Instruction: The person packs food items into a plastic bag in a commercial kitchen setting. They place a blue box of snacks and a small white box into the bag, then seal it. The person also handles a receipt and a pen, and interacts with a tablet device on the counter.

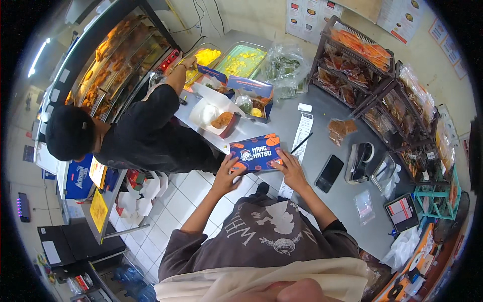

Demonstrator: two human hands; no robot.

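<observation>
A closed blue printed food box (256,154) with orange pictures on its lid lies at the near edge of the steel table. My left hand (229,175) holds its left side and my right hand (289,168) its right side. A receipt strip (302,132) and a black pen (302,142) lie just right of it. Beyond stand an open box with rice and a fried cutlet (222,120), and an open blue box (253,109) with a yellow food, greens in plastic and brown food. Another open box (213,85) is behind them, partly hidden.
A co-worker in black (147,128) stands at left, one arm reaching to a tray of yellow food (206,56). Near it are a glass tray (241,60) and bagged greens (285,68). Right are a phone (329,173), a tape dispenser (358,163) and sachet racks (354,60).
</observation>
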